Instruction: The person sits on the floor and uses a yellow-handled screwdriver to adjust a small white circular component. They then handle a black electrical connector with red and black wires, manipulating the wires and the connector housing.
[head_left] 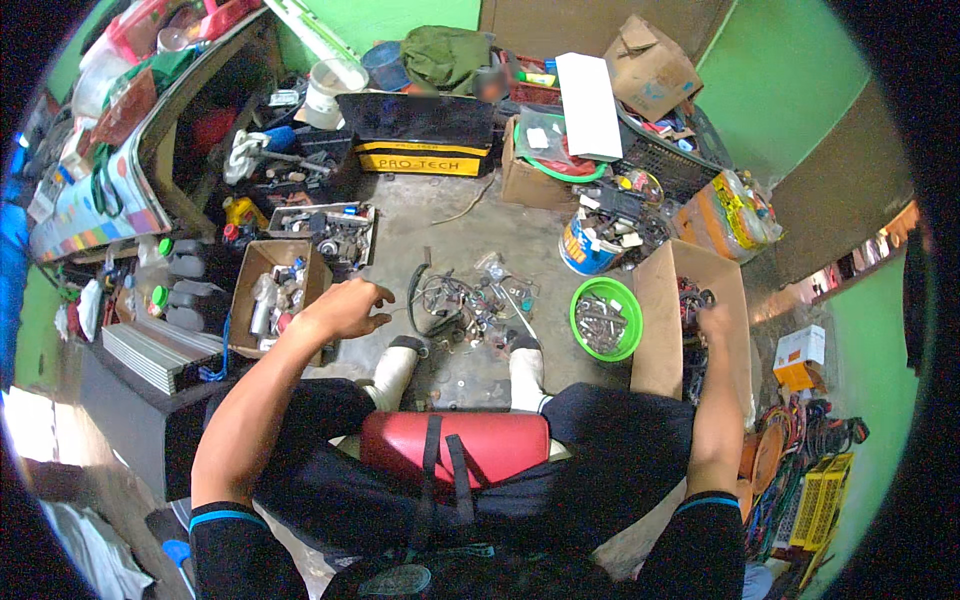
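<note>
My left hand (352,308) is held out over the floor, right beside a small cardboard box (322,276) of metal and plastic parts. Its fingers are apart and nothing shows in them. On the other side, my right hand (714,322) reaches into a larger open cardboard box (660,300). Dark small parts (692,296) lie around its fingertips, which are too small and covered to make out. Between my feet spreads a pile of wires and small parts (470,305). A green bowl (636,338) of screws or similar metal pieces stands by the right-hand box.
A red cushion (480,445) lies across my lap. Ahead stand a black and yellow toolbox (420,160), a tray of parts (365,248) and a blue and white bucket (585,248). Finned metal (160,355) rests on a black case at left. Cables (790,450) lie at right.
</note>
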